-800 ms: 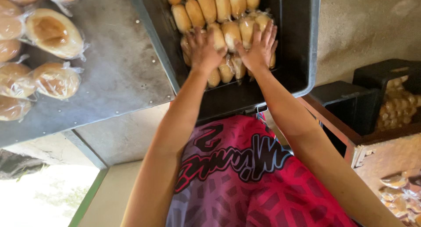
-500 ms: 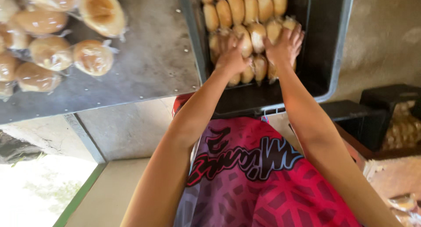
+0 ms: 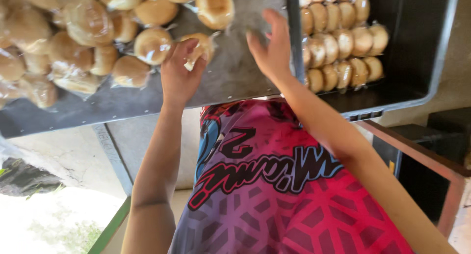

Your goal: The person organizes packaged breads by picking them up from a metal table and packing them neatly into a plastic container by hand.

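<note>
Both hands have left the black crate (image 3: 422, 62) of buns: left hand (image 3: 180, 72) now grips a wrapped bun (image 3: 198, 48) on the grey tabletop (image 3: 235, 77), right hand (image 3: 272, 50) spread open beside the crate's wall.

Black crate (image 3: 422, 62) of packed bread rolls (image 3: 343, 43), grey table (image 3: 235, 77), rust-red metal frame (image 3: 417, 151)

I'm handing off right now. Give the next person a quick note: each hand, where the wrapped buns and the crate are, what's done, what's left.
Left hand: fingers closed on a wrapped bun at the near edge of the pile on the grey table.
Right hand: open, empty, over the table beside the crate's wall.
Black crate: rows of buns fill its left part; the right part is bare.
Left: a large pile of wrapped buns on the table.
</note>
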